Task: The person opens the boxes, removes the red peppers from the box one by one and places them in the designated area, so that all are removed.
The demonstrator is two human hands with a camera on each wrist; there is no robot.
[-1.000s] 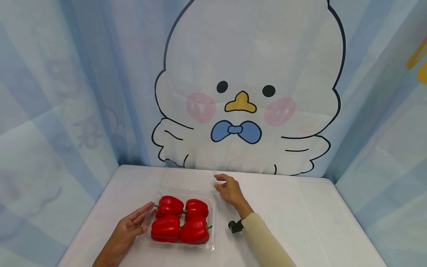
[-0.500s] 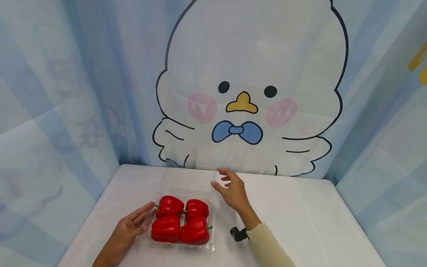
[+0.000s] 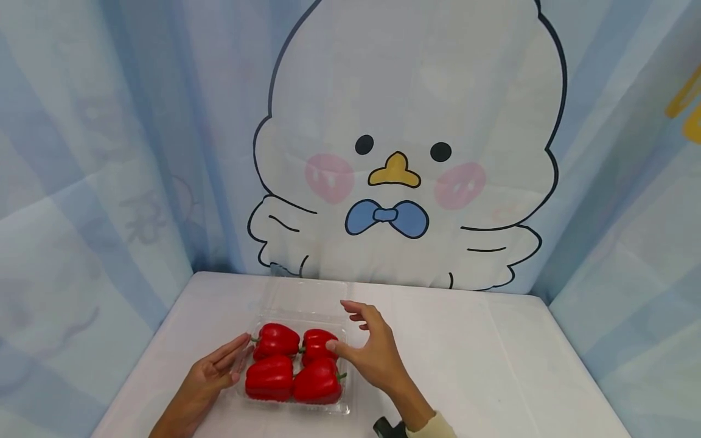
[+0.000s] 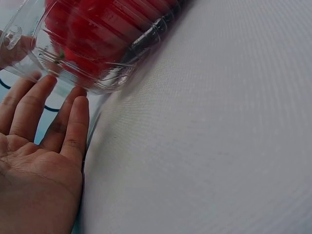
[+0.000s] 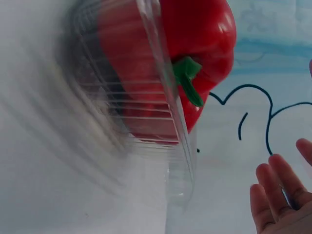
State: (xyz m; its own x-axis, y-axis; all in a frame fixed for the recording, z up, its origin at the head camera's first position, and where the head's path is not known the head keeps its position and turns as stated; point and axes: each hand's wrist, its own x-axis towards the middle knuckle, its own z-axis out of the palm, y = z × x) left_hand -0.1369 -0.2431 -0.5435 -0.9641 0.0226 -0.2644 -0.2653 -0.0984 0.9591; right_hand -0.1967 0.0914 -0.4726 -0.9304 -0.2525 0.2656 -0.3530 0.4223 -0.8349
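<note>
Rear: pale blue-and-white curtain (image 3: pixel 224 152), softly folded | Motif: printed white bird (image 3: pixel 394 79), black-outlined, with yellow beak (image 3: pixel 395 175), pink cheeks (image 3: pixel 330 178), blue bow tie (image 3: pixel 386 215) | Sides: left drape (image 3: pixel 71 170) and right drape (image 3: pixel 630 255), faintly striped, the latter bearing yellow print (image 3: pixel 694 126) | Furniture: white table (image 3: pixel 493 359), far corners rounded | Light: soft, dimmer where drapes meet curtain

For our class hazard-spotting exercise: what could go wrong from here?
The front right pepper rises above the rim of the box, so the open lid may catch on it if closed. In the head view, the right hand partly covers the back right pepper and might bump it.
</note>
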